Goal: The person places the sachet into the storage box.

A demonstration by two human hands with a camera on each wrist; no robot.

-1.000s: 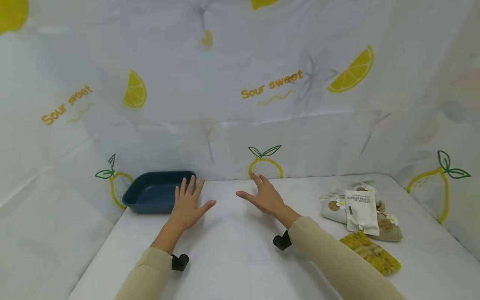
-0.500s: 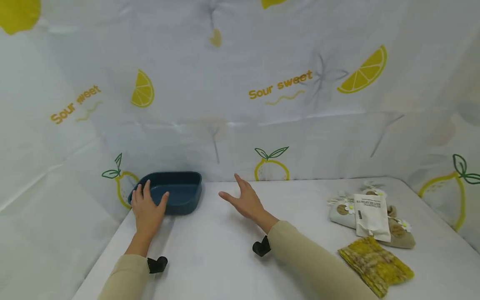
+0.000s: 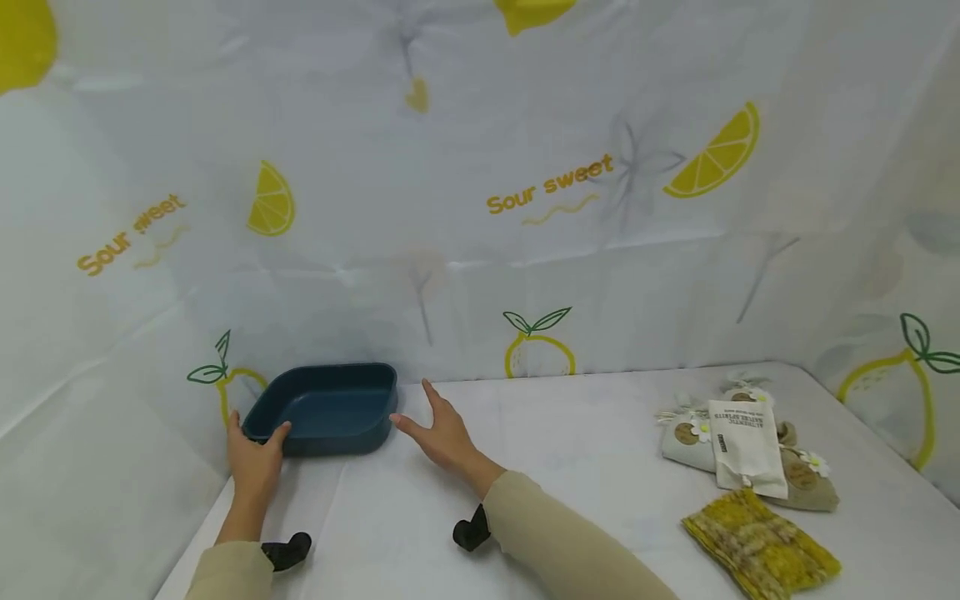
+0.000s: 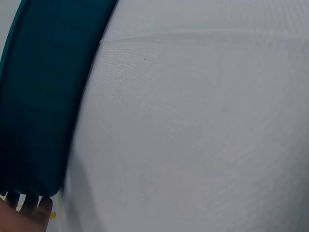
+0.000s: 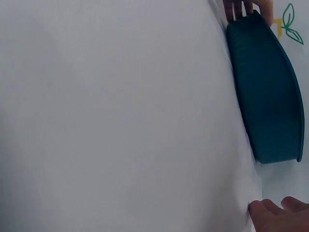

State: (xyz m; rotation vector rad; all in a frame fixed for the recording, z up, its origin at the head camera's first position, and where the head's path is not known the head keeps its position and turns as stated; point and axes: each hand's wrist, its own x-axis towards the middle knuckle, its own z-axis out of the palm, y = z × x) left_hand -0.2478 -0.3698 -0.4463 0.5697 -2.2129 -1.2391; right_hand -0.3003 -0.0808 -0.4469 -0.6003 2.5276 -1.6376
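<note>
A dark blue, rounded rectangular basin (image 3: pixel 337 410) sits at the back left of the white table. My left hand (image 3: pixel 255 458) grips its near left corner, thumb at the front rim and fingers at the left end. In the left wrist view, fingertips (image 4: pixel 42 207) touch the basin's end wall (image 4: pixel 43 96). My right hand (image 3: pixel 442 437) holds nothing; its fingers are spread, with the thumb close to the basin's right end. In the right wrist view a gap shows between the right fingers (image 5: pixel 260 208) and the basin (image 5: pixel 268 92).
At the right lie small drawstring pouches (image 3: pixel 806 479) with flower trims, and a white printed packet (image 3: pixel 747 446) on top of them. A yellow-brown patterned cloth pouch (image 3: pixel 761 542) lies nearer. A lemon-print curtain (image 3: pixel 465 208) hangs behind the table.
My left hand has moved left, past the basin's front, to its left corner and taken hold there. My right hand has moved left toward the basin's right end.
</note>
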